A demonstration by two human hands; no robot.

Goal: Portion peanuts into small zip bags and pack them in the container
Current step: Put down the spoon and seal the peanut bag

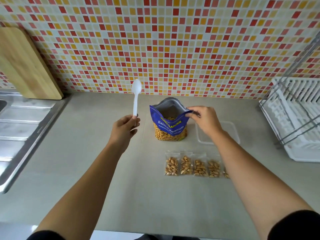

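The peanut bag (170,125) stands in the middle of the bench (103,161).
The container (232,129) lies just right of the bag, and the small zip bags (193,166) lie in a row before both. The spoon (136,96), in the left hand (123,129), is left of the bag. The sink (20,122) is far left, the cutting board (22,66) behind it against the wall (173,49), the dish rack (297,118) far right.

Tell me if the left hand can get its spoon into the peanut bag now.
Probably yes. The peanut bag stands upright, mouth open, the right hand pinching its right rim; bare counter alone lies between it and the left hand gripping the spoon.
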